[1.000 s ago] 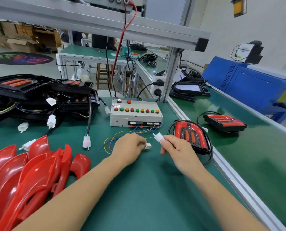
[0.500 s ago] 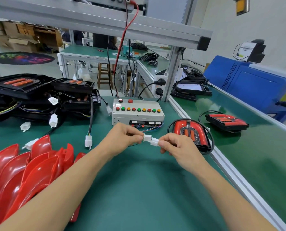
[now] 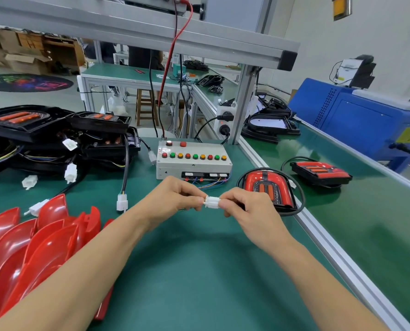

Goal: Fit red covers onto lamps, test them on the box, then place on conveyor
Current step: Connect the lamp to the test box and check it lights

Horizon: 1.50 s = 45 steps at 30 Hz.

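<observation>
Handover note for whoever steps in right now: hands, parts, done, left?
Left hand and right hand each pinch one end of the mated white plastic connectors, in front of the grey button-topped test box.
The red-covered lamp lies at the bench's right edge.
Done: cover on, a second covered lamp on the green conveyor.
Left: test, move lamp over, then the stacked red covers and black lamp bases.

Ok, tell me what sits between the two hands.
In the head view, joined white plug connectors bridge the gap: the left hand pinches one end, the right hand the other. Nothing else lies between them.
</observation>
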Each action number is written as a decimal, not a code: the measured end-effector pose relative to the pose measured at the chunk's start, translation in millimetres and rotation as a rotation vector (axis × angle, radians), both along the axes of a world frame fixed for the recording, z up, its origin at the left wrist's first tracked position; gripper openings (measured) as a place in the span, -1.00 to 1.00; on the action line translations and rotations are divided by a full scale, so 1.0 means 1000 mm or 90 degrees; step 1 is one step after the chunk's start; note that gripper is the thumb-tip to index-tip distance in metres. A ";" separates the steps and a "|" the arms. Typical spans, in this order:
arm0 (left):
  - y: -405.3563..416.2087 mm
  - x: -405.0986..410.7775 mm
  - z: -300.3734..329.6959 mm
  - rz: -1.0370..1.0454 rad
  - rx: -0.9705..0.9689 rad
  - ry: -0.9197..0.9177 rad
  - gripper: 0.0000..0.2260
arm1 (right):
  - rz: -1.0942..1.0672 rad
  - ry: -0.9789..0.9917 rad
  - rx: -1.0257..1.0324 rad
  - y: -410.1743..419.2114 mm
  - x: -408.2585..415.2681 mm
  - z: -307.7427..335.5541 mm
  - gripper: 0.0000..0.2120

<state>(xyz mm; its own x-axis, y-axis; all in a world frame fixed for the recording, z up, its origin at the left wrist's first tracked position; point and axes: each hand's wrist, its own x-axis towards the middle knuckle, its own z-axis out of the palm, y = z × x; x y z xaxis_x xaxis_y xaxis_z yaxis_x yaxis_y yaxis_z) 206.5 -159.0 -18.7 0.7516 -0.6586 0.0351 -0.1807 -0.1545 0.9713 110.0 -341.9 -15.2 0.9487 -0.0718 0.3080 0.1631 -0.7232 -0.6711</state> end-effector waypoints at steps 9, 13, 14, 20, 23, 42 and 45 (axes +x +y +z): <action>-0.005 -0.007 -0.008 -0.031 0.097 -0.030 -0.82 | -0.005 0.015 -0.173 0.010 -0.004 -0.014 -0.83; -0.005 -0.007 -0.005 -0.060 0.106 -0.067 -0.76 | 0.014 -0.027 -0.253 0.015 -0.003 -0.011 -0.79; -0.003 -0.005 -0.005 -0.063 0.118 -0.079 -0.80 | 0.027 -0.023 -0.271 0.015 -0.003 -0.010 -0.79; 0.021 0.013 -0.011 -0.014 0.261 -0.215 -0.94 | -0.021 -0.043 -0.385 -0.016 -0.010 -0.014 -0.58; 0.027 0.012 -0.016 -0.036 0.414 -0.369 -0.95 | -0.122 -0.165 -0.154 -0.036 -0.020 -0.009 -0.64; -0.114 -0.082 -0.027 -0.039 0.351 -0.637 -0.25 | -0.340 0.054 0.719 -0.083 0.011 -0.015 -0.39; -0.124 -0.087 -0.033 -0.072 0.346 -0.635 -0.22 | -0.382 0.064 0.760 -0.085 0.013 -0.010 -0.52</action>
<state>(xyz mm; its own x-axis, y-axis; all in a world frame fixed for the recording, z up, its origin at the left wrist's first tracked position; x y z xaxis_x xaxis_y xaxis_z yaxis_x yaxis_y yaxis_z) 119.7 -282.8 -51.5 0.4839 -0.8314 0.2732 -0.8741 -0.4442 0.1965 123.0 -426.4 -25.4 0.6903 -0.6568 -0.3037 -0.0574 0.3687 -0.9278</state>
